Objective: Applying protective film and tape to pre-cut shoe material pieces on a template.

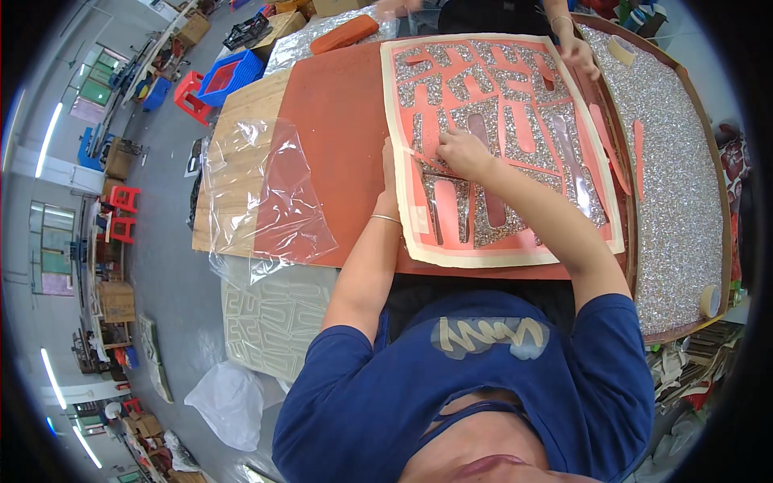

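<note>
A large sheet (515,249) with a cream border, an orange-red face and silver glitter shapes lies on the table in front of me. My left hand (389,181) presses flat on the sheet's left border, fingers together. My right hand (460,153) pinches a thin clear strip of film at the sheet's upper left, over the glitter shapes. Cut orange strips (612,153) lie beside the sheet on the right.
A red board (338,113) covers the table under the sheet. A clear plastic film (258,193) lies at its left. A wide glitter panel (684,185) fills the right side, with tape rolls (709,299) on it. Another person's hand (578,55) works at the far edge.
</note>
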Action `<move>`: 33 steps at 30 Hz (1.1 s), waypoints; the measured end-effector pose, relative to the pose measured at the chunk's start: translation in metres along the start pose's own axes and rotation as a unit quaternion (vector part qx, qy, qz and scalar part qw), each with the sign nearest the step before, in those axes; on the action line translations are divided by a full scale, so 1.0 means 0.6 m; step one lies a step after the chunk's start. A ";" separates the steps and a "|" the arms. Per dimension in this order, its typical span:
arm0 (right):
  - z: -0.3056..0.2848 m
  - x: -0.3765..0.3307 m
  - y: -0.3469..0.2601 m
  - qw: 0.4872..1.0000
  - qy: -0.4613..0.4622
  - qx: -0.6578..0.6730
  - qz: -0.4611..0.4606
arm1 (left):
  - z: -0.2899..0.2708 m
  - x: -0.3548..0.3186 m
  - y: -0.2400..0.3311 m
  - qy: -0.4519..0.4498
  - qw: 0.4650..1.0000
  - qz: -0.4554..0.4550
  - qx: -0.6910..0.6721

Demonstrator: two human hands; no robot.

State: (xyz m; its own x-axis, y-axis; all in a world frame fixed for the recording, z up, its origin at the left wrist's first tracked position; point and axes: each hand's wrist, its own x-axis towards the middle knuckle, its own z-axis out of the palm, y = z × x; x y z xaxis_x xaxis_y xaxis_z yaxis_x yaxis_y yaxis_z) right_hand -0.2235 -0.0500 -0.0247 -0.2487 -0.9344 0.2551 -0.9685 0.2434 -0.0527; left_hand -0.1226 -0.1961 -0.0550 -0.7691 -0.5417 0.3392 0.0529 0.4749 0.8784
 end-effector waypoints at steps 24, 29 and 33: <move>-0.185 0.106 0.084 0.993 0.030 -0.037 0.105 | 0.056 0.033 -0.144 -0.043 0.978 0.123 0.161; -0.139 0.090 0.021 0.996 0.057 0.019 0.065 | 0.049 0.096 -0.142 -0.030 0.987 0.093 0.129; -0.065 0.052 0.004 0.997 0.009 0.013 0.075 | 0.068 0.132 -0.136 -0.035 0.991 0.076 0.101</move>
State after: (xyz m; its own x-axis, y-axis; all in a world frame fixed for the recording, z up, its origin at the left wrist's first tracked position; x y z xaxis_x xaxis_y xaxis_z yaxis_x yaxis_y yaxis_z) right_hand -0.2334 -0.0687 0.0206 -0.3900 -0.8835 0.2595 -0.9208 0.3721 -0.1172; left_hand -0.2139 -0.2493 -0.1137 -0.8048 -0.4075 0.4316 0.0475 0.6806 0.7311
